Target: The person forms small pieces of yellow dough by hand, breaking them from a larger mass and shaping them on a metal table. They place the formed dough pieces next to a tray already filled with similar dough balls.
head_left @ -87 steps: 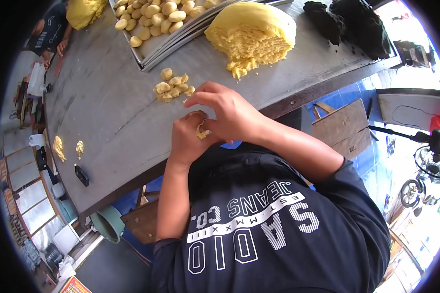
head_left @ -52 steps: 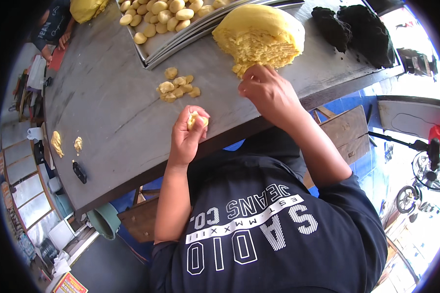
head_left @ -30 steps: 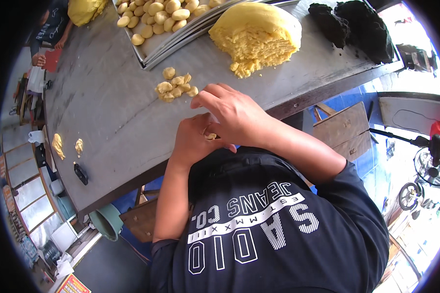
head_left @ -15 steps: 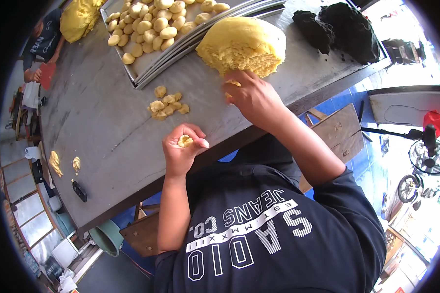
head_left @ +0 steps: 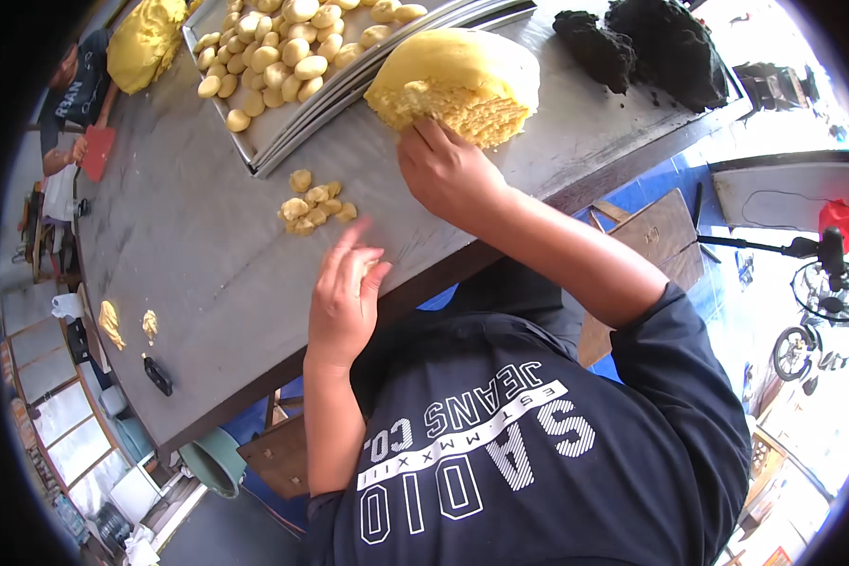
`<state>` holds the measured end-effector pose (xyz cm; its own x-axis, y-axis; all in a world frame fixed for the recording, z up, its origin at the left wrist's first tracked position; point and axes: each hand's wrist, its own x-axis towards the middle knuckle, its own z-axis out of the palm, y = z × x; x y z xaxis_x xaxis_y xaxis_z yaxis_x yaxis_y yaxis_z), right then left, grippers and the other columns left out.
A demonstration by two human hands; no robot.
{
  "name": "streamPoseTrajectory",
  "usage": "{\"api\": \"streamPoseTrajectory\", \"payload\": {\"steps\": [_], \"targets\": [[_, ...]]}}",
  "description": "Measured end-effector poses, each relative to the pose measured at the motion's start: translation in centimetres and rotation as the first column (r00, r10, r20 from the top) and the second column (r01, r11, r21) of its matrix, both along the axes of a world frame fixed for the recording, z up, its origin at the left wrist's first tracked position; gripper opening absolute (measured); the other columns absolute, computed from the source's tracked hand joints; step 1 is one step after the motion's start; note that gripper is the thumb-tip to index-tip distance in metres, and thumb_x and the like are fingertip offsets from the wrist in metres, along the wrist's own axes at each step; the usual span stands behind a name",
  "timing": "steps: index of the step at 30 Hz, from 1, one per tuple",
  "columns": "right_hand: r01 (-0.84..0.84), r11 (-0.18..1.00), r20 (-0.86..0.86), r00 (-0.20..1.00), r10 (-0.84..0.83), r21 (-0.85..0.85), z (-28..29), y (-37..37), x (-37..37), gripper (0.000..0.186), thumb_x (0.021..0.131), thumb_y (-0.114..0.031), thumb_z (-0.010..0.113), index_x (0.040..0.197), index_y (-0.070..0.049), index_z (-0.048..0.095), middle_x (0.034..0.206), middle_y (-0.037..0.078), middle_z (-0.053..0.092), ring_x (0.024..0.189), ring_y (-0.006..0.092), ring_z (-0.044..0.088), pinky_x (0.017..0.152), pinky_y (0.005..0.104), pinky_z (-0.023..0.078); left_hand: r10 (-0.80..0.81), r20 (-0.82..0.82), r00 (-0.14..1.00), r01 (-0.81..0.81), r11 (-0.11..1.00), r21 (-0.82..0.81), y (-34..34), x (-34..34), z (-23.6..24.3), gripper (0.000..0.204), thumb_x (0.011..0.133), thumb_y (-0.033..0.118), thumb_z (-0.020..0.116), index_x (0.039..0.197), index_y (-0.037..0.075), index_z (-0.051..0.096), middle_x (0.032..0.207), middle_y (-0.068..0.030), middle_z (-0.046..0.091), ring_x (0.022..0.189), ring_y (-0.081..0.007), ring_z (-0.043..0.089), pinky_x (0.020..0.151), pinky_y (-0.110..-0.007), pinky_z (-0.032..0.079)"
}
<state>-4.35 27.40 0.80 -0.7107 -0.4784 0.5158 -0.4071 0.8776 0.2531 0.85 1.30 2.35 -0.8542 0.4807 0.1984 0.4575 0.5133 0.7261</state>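
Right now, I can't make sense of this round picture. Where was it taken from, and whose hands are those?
There is no machine: a person works bare-handed, seen through a wide camera on their own head, which bends straight edges. Their right hand touches the torn edge of a large yellow dough. Their left hand curls around a pale piece, mostly hidden. On the grey table also lie small lumps, a tray of pale rounds and black lumps.
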Motion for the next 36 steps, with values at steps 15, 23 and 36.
{"api": "streamPoseTrajectory", "payload": {"steps": [15,23,36], "targets": [[0.254,0.909,0.489,0.87,-0.066,-0.33,1.4,1.6,3.2,0.023,0.093,-0.004,0.067,0.114,-0.004,0.077,0.124,0.013,0.077,0.111,0.0356,0.075,0.094,0.048,0.065,-0.219,0.074,0.973,0.209,0.97,0.123,-2.3,-1.8,-0.7,0.061,0.105,-0.006,0.076,0.163,0.008,0.065,0.128,-0.015,0.086,0.108,-0.0266,0.083,0.099,-0.035,0.066],[-0.01,0.732,0.406,0.827,0.39,-0.682,1.4,2.1,3.8,0.02,0.094,-0.003,0.079,0.113,-0.007,0.082,0.126,0.012,0.076,0.107,0.0355,0.075,0.097,0.0462,0.063,-0.025,0.266,0.964,-0.058,0.953,0.297,-2.2,0.8,-2.5,0.047,0.097,-0.015,0.079,0.14,0.004,0.082,0.1,-0.0103,0.082,0.093,-0.0178,0.083,0.091,-0.031,0.068],[0.116,0.952,0.435,0.9,0.02,-0.284,1.2,0.5,2.6,0.021,0.094,-0.006,0.068,0.114,-0.006,0.076,0.117,0.009,0.075,0.111,0.0318,0.074,0.093,0.0441,0.066,0.159,0.063,0.985,-0.164,0.984,0.074,0.0,3.7,-1.0,0.056,0.1,0.001,0.085,0.153,-0.002,0.066,0.147,-0.0168,0.078,0.13,-0.0327,0.078,0.106,-0.046,0.063]]}}
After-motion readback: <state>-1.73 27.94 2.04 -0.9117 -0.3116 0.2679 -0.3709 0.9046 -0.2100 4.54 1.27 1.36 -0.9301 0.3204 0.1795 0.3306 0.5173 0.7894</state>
